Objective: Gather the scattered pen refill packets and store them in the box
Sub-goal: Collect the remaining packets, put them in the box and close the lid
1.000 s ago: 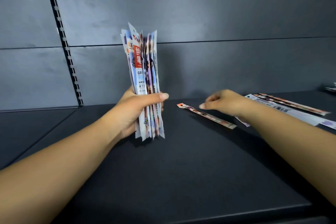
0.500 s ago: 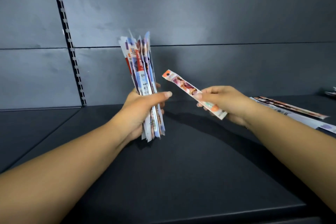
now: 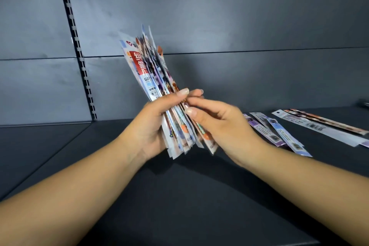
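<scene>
We see dim, soft overhead light, a pale sheen on the back panel (image 3: 199, 6), motion-blurred packets (image 3: 155, 70), bowed edges.

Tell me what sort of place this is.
Probably a shop's display shelving: a dark shelf, a panelled back wall with a slotted upright for brackets, and retail-packaged pen refill packets lying loose, more bunched in the left hand.

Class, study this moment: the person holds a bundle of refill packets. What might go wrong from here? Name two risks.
1. The bundle in the left hand is fanned and uneven; as the right hand tucks a packet in, others may slip out.
2. Loose packets lie on the shelf to the right, some overlapping, so one could be missed. No box is visible.
</scene>
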